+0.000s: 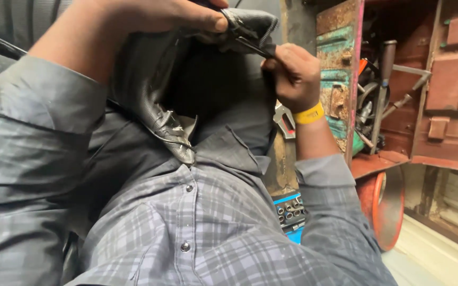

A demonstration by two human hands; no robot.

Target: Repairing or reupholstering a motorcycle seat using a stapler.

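— hands first: our left hand (pixel 149 13) pinches the top edge of a black leather cover (pixel 149 100), and our right hand (pixel 292 74), the one with the yellow wristband (pixel 309 114), is closed on the cover's other edge at its dark trim.

— so we hold it stretched between both hands, close to our chest, probably to keep the mouth open.

— yes, but the inside is only shadow; we cannot tell what is in there.

— and around us?

— a rusty tool cabinet (pixel 340 58) to the right, a blue socket set (pixel 291 212) half hidden by our plaid sleeve (pixel 324 212), an orange wheel (pixel 382 206) cut off below.
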